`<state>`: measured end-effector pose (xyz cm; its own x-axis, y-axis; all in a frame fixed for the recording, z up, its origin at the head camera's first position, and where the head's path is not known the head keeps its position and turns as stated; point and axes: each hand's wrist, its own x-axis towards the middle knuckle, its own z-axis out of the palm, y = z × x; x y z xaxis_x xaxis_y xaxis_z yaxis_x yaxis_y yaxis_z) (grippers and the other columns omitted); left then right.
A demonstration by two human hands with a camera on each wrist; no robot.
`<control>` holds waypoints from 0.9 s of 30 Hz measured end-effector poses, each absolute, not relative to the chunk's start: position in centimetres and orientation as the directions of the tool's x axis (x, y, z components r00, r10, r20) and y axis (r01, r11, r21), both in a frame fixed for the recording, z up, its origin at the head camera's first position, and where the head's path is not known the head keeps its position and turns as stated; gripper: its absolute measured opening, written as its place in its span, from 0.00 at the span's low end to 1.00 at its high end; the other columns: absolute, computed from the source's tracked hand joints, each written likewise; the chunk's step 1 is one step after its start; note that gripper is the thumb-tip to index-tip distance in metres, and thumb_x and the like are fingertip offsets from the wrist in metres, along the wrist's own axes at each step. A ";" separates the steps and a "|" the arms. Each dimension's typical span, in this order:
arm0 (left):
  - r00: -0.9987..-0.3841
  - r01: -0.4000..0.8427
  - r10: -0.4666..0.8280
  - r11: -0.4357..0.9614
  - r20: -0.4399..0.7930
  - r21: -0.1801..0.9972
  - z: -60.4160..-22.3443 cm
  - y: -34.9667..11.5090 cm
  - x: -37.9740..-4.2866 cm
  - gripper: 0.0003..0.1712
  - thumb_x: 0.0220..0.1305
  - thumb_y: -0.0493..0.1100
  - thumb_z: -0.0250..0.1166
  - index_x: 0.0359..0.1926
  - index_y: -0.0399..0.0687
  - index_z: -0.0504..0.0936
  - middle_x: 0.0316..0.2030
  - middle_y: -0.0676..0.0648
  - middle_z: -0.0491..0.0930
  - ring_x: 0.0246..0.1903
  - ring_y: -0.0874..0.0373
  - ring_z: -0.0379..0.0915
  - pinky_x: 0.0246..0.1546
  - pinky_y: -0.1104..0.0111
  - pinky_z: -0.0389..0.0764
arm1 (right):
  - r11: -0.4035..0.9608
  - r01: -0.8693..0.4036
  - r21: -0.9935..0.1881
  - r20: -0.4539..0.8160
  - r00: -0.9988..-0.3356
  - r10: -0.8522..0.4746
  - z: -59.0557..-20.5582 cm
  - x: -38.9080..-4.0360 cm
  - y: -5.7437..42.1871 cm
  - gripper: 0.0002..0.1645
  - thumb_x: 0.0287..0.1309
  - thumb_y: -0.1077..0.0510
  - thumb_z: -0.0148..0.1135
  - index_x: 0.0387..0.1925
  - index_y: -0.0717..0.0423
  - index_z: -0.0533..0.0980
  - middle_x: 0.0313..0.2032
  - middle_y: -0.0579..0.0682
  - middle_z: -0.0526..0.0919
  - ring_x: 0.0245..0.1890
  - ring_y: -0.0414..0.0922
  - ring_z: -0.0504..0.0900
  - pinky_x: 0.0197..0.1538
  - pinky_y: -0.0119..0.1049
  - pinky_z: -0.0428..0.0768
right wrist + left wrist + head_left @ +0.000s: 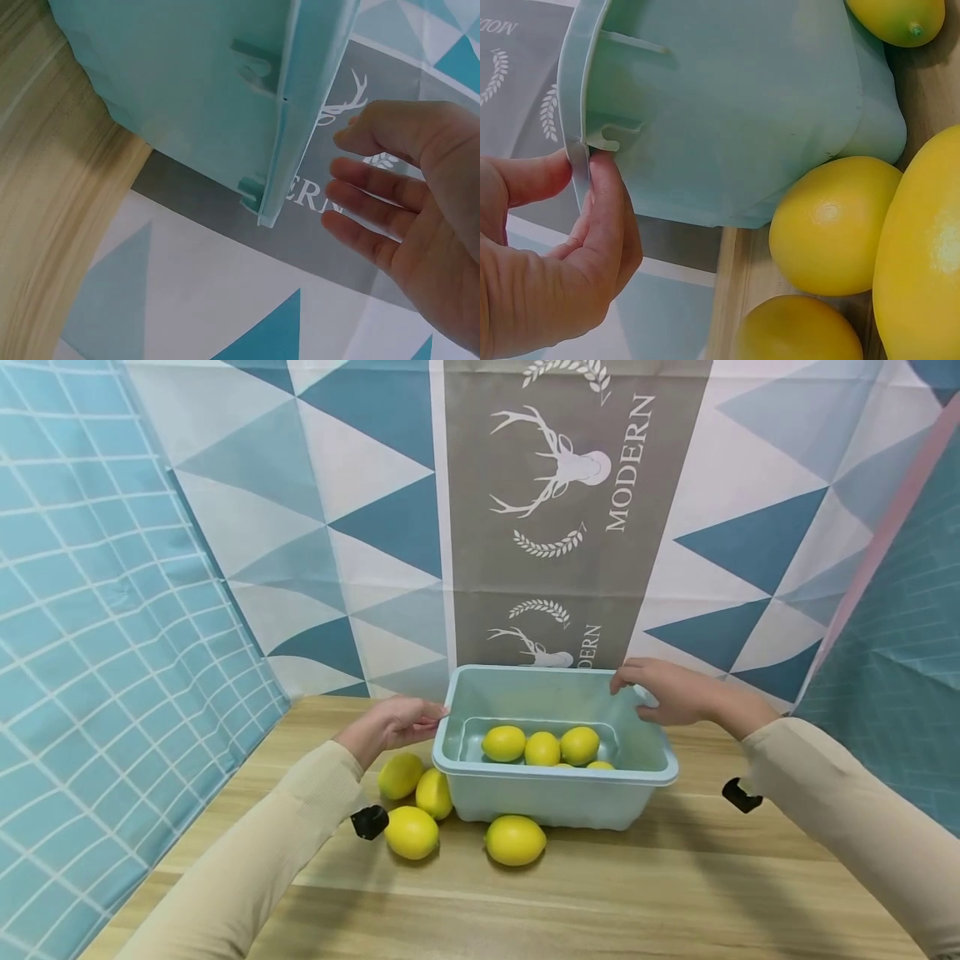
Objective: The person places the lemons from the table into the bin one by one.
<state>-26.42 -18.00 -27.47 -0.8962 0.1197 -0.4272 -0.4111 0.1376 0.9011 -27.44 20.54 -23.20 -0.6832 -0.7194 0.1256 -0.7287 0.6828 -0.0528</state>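
Observation:
A pale blue-green plastic bin (555,797) stands on the table with several lemons (504,743) inside. My left hand (405,722) is at its left end. In the left wrist view, the thumb and fingers of my left hand (577,255) pinch the bin's rim (574,97) from both sides. Over the bin's right end is my right hand (663,691), its fingers loosely bent. The right wrist view shows my right hand (420,202) apart from the rim (311,105), holding nothing.
Outside the bin, lemons lie by its left end, among them one lemon (411,832) near my left sleeve. Another lemon (515,840) lies in front of the bin. A patterned cloth (375,527) hangs behind the wooden table (600,893); a blue checked cloth (97,610) hangs at left.

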 end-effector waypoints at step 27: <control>-0.928 -0.353 0.092 0.097 -0.362 0.931 -28.2 -18.2 -26.0 0.22 0.65 0.36 0.61 0.58 0.30 0.73 0.39 0.46 0.79 0.31 0.64 0.79 0.40 0.75 0.85 | 0.791 -0.592 -0.155 0.281 -0.794 -0.539 -26.0 -25.8 23.8 0.27 0.54 0.63 0.66 0.56 0.66 0.71 0.51 0.64 0.78 0.52 0.59 0.76 0.53 0.58 0.80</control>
<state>-26.04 -18.16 -28.18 -0.9278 0.0919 -0.3616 -0.3530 0.0972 0.9305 -25.75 23.77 -25.98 -0.7939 -0.5392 0.2810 -0.5920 0.7909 -0.1549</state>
